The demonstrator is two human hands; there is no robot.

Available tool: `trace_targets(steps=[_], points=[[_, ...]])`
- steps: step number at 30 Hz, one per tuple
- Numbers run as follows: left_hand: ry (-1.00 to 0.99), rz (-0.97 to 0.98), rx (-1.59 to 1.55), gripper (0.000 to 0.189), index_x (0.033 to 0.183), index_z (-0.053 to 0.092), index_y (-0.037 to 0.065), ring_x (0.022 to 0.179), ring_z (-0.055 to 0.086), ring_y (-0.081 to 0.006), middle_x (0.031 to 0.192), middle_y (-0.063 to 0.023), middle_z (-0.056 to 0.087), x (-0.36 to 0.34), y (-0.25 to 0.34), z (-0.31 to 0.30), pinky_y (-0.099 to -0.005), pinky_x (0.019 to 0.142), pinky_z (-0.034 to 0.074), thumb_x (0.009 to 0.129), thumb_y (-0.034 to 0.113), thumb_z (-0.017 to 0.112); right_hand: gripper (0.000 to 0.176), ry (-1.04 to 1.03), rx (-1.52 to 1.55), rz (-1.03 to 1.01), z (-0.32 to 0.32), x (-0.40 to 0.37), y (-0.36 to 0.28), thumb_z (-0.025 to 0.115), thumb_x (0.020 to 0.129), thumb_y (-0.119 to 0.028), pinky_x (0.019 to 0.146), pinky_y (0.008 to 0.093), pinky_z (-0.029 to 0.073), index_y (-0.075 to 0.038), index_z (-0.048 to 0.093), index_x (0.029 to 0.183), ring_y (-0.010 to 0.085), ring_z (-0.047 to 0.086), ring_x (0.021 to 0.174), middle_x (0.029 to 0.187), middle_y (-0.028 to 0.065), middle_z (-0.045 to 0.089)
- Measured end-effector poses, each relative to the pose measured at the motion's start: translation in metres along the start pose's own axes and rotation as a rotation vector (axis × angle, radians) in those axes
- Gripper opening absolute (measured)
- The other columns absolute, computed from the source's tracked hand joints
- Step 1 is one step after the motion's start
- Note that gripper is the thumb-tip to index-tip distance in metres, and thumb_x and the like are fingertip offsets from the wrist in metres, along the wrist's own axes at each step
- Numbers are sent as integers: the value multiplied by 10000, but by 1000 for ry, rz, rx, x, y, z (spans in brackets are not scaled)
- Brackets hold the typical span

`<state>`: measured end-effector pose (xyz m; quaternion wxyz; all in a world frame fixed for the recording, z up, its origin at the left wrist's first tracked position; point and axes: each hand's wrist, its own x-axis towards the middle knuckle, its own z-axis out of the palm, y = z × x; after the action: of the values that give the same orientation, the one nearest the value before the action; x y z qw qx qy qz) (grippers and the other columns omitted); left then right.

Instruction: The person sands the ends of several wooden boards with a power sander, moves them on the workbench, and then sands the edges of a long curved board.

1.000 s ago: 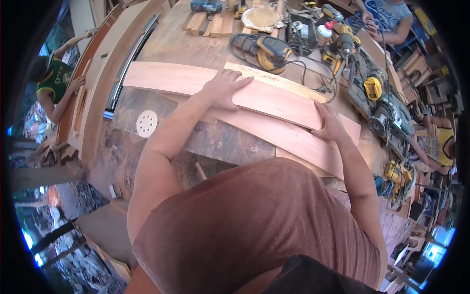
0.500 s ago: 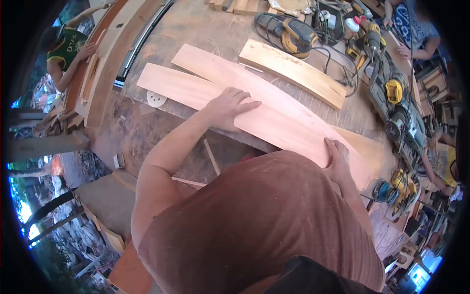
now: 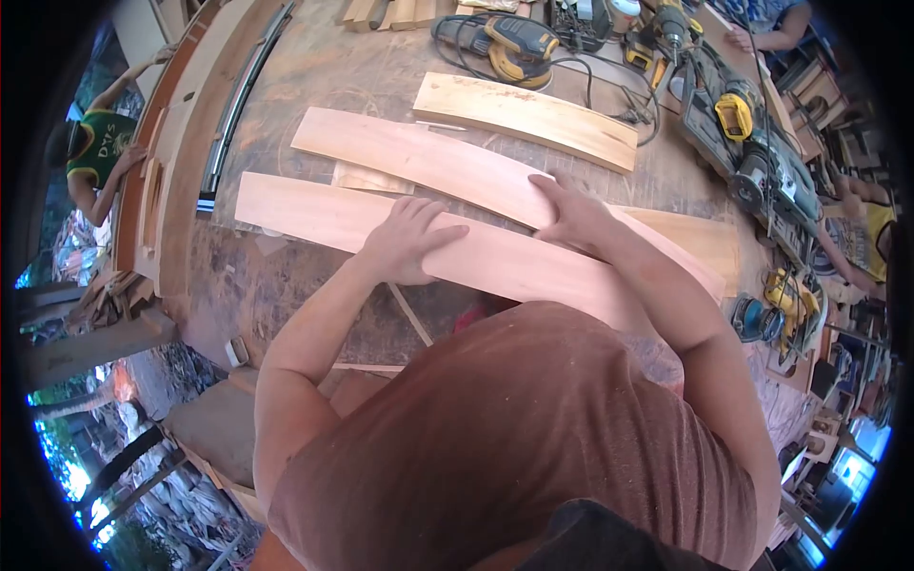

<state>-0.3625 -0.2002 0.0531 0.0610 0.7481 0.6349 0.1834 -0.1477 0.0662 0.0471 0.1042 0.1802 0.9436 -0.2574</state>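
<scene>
Two long pale planks lie side by side on the workbench, with a gap between them. My left hand (image 3: 411,240) is laid across the near plank (image 3: 514,266), fingers over its far edge and thumb on the top face. My right hand (image 3: 574,214) spans the middle plank (image 3: 409,150), fingers on its upper side and thumb by its near edge. My right forearm crosses over the near plank's right end. Beyond them rests a yellowish plank (image 3: 524,119). Another board (image 3: 681,243) shows partly beneath at the right, and a short wood piece (image 3: 367,177) peeks out between the planks.
A yellow-and-black sander (image 3: 519,48) with its cord lies at the back of the workbench (image 3: 314,86). Drills, an angle grinder (image 3: 752,186) and a blue-padded sander (image 3: 757,319) line the right. A person (image 3: 100,157) works at the left; others are at the right.
The two planks have come apart, the near one shifting left and toward me. My right hand has moved from the near plank's right end onto the middle plank. The view has shifted slightly.
</scene>
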Motion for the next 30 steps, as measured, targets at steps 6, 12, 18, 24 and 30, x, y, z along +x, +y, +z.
trace_targets(steps=[6, 12, 18, 24, 30], points=[[-5, -31, 31, 843, 1326, 602, 222, 1215, 471, -397, 1277, -196, 510, -22, 0, 3, -538, 1053, 349, 532, 339, 861, 1002, 16, -19, 22, 11, 5, -2, 834, 657, -306, 1188, 595, 248, -240, 353, 1534, 455, 378, 1367, 1450, 239, 394], [25, -41, -9, 845, 1323, 605, 221, 1232, 468, -410, 1295, -209, 504, -24, -5, 11, -543, 1065, 345, 528, 343, 865, 952, 209, 13, -74, -7, 4, 17, 836, 617, -275, 1142, 531, 316, -256, 443, 1484, 435, 410, 1327, 1395, 241, 436], [58, 19, -86, 834, 1328, 603, 213, 1236, 466, -402, 1301, -205, 504, 3, -20, 14, -538, 1063, 345, 545, 330, 865, 887, 267, -103, -27, -48, 27, 35, 834, 627, -248, 1131, 491, 322, -251, 487, 1443, 426, 416, 1316, 1416, 252, 443], [21, 119, -114, 820, 1340, 599, 219, 1233, 471, -394, 1317, -200, 504, 35, -28, 20, -524, 1059, 342, 567, 327, 851, 912, 261, 40, -77, -60, 64, 72, 833, 605, -245, 1162, 504, 292, -250, 473, 1443, 446, 389, 1358, 1461, 248, 416], [8, 185, -133, 829, 1355, 591, 234, 1224, 477, -395, 1315, -201, 505, 67, -32, 39, -513, 1067, 337, 574, 344, 847, 917, 217, -2, -55, -68, 83, 83, 831, 621, -249, 1176, 516, 272, -243, 451, 1456, 440, 376, 1380, 1485, 241, 397]])
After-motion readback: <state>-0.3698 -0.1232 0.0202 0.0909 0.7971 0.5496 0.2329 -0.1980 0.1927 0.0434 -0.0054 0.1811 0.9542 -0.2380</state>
